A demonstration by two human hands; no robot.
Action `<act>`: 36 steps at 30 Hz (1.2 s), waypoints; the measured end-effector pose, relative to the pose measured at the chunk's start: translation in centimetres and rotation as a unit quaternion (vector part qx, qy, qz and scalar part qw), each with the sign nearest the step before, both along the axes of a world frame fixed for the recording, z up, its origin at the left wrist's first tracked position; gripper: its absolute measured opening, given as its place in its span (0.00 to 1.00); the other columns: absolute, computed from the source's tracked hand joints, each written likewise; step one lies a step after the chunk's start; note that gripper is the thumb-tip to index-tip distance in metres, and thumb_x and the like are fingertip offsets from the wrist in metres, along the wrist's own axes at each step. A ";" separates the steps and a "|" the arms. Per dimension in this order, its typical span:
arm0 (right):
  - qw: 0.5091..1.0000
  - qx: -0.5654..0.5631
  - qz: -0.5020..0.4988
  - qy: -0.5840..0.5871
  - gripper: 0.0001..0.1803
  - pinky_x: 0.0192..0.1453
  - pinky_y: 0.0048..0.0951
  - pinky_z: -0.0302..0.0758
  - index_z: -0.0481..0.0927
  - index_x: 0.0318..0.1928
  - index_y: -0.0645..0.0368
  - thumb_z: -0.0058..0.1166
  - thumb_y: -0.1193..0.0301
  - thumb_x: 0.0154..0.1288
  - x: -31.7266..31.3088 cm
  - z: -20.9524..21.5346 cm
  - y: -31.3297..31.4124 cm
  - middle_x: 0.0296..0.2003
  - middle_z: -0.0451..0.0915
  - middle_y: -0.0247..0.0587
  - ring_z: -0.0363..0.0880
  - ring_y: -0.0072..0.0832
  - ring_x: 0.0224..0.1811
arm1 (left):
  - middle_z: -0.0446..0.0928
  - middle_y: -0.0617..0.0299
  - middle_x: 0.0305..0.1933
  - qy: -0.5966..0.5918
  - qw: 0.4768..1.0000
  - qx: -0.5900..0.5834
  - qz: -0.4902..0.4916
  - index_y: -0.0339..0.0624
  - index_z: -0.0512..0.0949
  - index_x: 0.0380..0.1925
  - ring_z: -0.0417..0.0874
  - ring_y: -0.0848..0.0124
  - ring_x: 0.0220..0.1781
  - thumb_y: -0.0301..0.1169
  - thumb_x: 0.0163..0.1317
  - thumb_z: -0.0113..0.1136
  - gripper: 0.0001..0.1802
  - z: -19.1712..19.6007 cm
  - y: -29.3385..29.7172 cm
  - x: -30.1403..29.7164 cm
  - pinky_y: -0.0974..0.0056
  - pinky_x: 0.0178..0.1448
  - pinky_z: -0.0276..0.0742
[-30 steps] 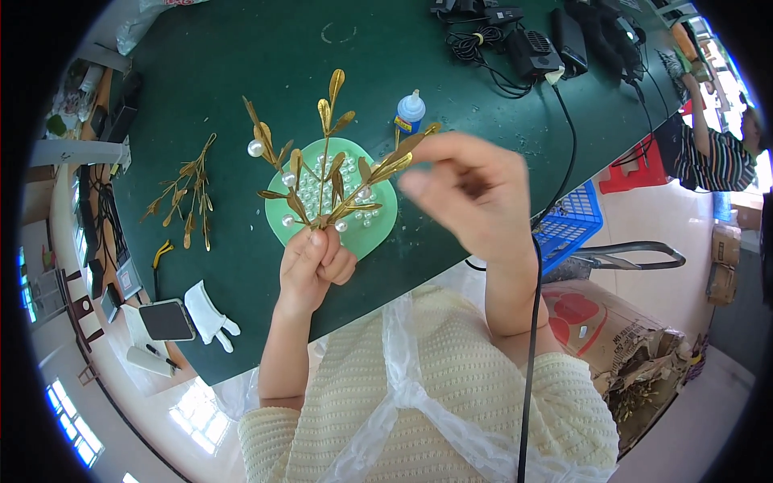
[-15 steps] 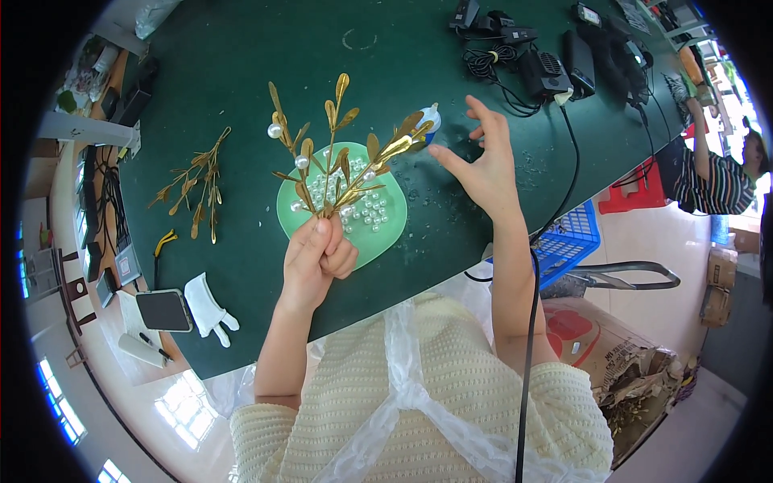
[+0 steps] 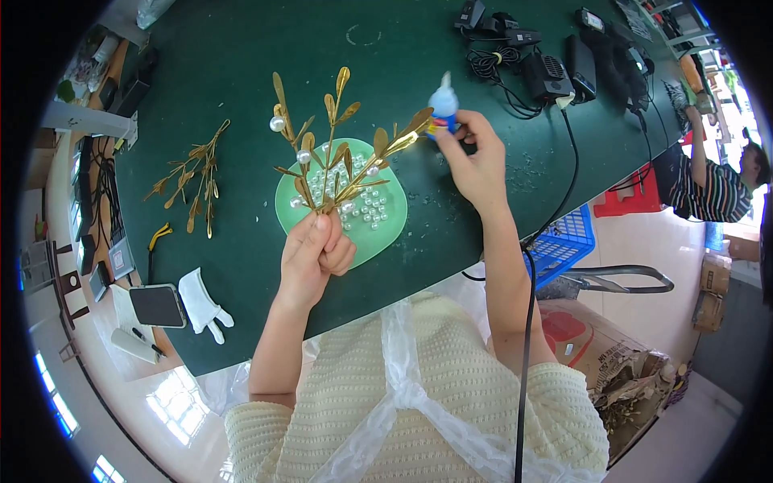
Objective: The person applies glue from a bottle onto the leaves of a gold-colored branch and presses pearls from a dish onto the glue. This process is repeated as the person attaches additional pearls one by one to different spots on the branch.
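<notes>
My left hand [image 3: 316, 256] grips the stem of a gold leaf sprig [image 3: 342, 153] with a few white pearls fixed to it, held upright over a green plate [image 3: 387, 233]. The plate lies on the dark green table [image 3: 241, 64] and holds several loose white pearls. My right hand [image 3: 475, 161] reaches to the upper right of the plate and closes around a small blue glue bottle [image 3: 443, 103] with a white tip.
A second gold leaf sprig [image 3: 193, 173] lies at the left. A white glove [image 3: 201, 302], a phone [image 3: 156, 306] and a yellow-handled tool [image 3: 159, 236] sit near the table's left edge. Black chargers and cables [image 3: 531, 56] lie at the back. Another person [image 3: 717, 189] is at far right, a blue crate [image 3: 564, 241] below.
My right hand moved away from the sprig's tips, out to the right, and took hold of the blue glue bottle. The left hand kept the sprig over the plate.
</notes>
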State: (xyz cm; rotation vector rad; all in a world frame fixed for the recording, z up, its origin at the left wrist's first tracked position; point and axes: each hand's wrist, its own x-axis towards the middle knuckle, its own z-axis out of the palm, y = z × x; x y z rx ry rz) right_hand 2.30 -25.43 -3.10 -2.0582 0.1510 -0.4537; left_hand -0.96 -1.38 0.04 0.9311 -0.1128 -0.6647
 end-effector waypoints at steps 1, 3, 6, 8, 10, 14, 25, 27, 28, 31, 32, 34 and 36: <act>0.993 0.117 -0.005 -0.009 0.11 0.38 0.26 0.67 0.74 0.35 0.61 0.54 0.70 0.51 -0.2 0.2 -0.1 0.30 0.76 0.35 0.71 0.22 0.32 | 0.47 0.72 0.09 0.001 1.000 -0.001 0.002 0.46 0.56 0.17 0.45 0.80 0.11 0.44 0.66 0.36 0.20 0.0 0.0 0.0 0.72 0.16 0.40; 0.969 0.235 0.012 -0.073 0.10 0.31 0.22 0.69 0.69 0.38 0.64 0.45 0.73 0.55 -0.8 0.9 -0.6 0.28 0.76 0.39 0.71 0.20 0.27 | 0.47 0.72 0.09 0.007 1.000 0.020 0.019 0.46 0.56 0.18 0.45 0.80 0.11 0.44 0.66 0.36 0.20 0.0 -0.1 0.0 0.72 0.16 0.40; 0.918 0.379 0.051 -0.102 0.14 0.27 0.23 0.69 0.66 0.40 0.64 0.43 0.69 0.55 -2.3 3.0 -1.1 0.25 0.73 0.43 0.71 0.25 0.21 | 0.47 0.72 0.09 0.003 0.999 0.028 0.028 0.46 0.56 0.18 0.45 0.80 0.12 0.44 0.66 0.36 0.20 0.1 0.0 0.1 0.72 0.16 0.41; 0.879 0.458 0.069 -0.114 0.17 0.21 0.23 0.65 0.66 0.42 0.62 0.45 0.65 0.54 -3.0 3.7 -1.4 0.21 0.69 0.40 0.66 0.24 0.17 | 0.49 0.72 0.11 0.002 0.999 0.030 0.026 0.45 0.56 0.18 0.46 0.81 0.13 0.44 0.66 0.38 0.20 0.1 0.0 0.0 0.72 0.17 0.41; 0.827 0.542 0.101 -0.108 0.17 0.19 0.22 0.62 0.66 0.42 0.61 0.45 0.65 0.54 -3.2 4.5 -1.6 0.19 0.66 0.37 0.63 0.23 0.16 | 0.50 0.72 0.12 0.000 0.999 0.033 0.025 0.45 0.57 0.19 0.48 0.82 0.14 0.44 0.65 0.39 0.19 0.0 0.0 -0.2 0.73 0.18 0.42; 0.711 0.685 0.134 -0.088 0.17 0.15 0.20 0.52 0.69 0.41 0.58 0.41 0.59 0.59 -3.4 4.3 -2.0 0.16 0.57 0.29 0.53 0.19 0.12 | 0.50 0.72 0.13 -0.014 0.999 0.040 0.027 0.45 0.57 0.19 0.48 0.82 0.14 0.42 0.65 0.39 0.19 -0.1 0.0 -0.2 0.74 0.18 0.42; 0.703 0.700 0.108 -0.062 0.25 0.16 0.21 0.44 0.56 0.13 0.54 0.38 0.54 0.62 -3.7 7.5 -0.7 0.13 0.49 0.27 0.45 0.17 0.12 | 0.51 0.72 0.13 -0.033 0.997 0.053 0.033 0.44 0.57 0.20 0.49 0.83 0.14 0.40 0.66 0.39 0.18 -0.2 0.1 -0.2 0.74 0.18 0.43; 0.814 0.564 0.068 -0.116 0.25 0.16 0.21 0.44 0.56 0.12 0.53 0.37 0.55 0.62 -4.3 8.0 -0.2 0.11 0.50 0.26 0.46 0.18 0.12 | 0.51 0.72 0.13 -0.040 0.995 0.083 0.039 0.44 0.57 0.20 0.49 0.83 0.15 0.40 0.66 0.39 0.17 -0.1 0.1 -0.2 0.74 0.18 0.44; 0.841 0.521 0.044 -0.142 0.23 0.17 0.21 0.45 0.60 0.13 0.54 0.38 0.58 0.62 -4.5 8.3 0.3 0.10 0.54 0.27 0.48 0.17 0.12 | 0.51 0.72 0.13 -0.038 0.995 0.083 0.041 0.44 0.57 0.20 0.49 0.83 0.15 0.40 0.66 0.39 0.17 -0.1 0.1 -0.2 0.74 0.18 0.44; 0.893 0.377 -0.134 -0.204 0.18 0.17 0.18 0.48 0.65 0.16 0.58 0.47 0.63 0.57 -4.8 8.7 2.1 0.12 0.62 0.30 0.54 0.15 0.12 | 0.51 0.72 0.14 -0.031 0.993 0.103 0.050 0.44 0.58 0.21 0.50 0.83 0.15 0.39 0.66 0.39 0.16 0.1 0.0 -0.2 0.74 0.18 0.45; 0.894 0.376 -0.133 -0.203 0.18 0.17 0.18 0.48 0.65 0.16 0.58 0.47 0.63 0.57 -4.7 8.7 2.2 0.12 0.62 0.30 0.54 0.15 0.12 | 0.52 0.72 0.14 -0.033 0.992 0.115 0.048 0.43 0.59 0.21 0.50 0.83 0.15 0.39 0.66 0.39 0.16 0.2 0.0 -0.2 0.74 0.18 0.45; 0.951 0.007 -0.126 -0.281 0.16 0.17 0.17 0.51 0.67 0.17 0.61 0.51 0.64 0.54 -4.6 8.2 2.3 0.14 0.65 0.33 0.58 0.16 0.13 | 0.52 0.72 0.14 -0.034 0.990 0.127 0.050 0.43 0.59 0.22 0.50 0.83 0.15 0.39 0.66 0.39 0.16 0.3 0.1 -0.3 0.74 0.18 0.46; 0.956 0.037 -0.108 -0.271 0.16 0.17 0.17 0.54 0.68 0.17 0.64 0.53 0.65 0.52 -5.0 8.3 2.3 0.16 0.67 0.36 0.61 0.17 0.14 | 0.53 0.72 0.14 -0.038 0.990 0.129 0.050 0.42 0.60 0.22 0.51 0.83 0.16 0.39 0.66 0.39 0.16 0.2 0.1 -0.3 0.74 0.19 0.47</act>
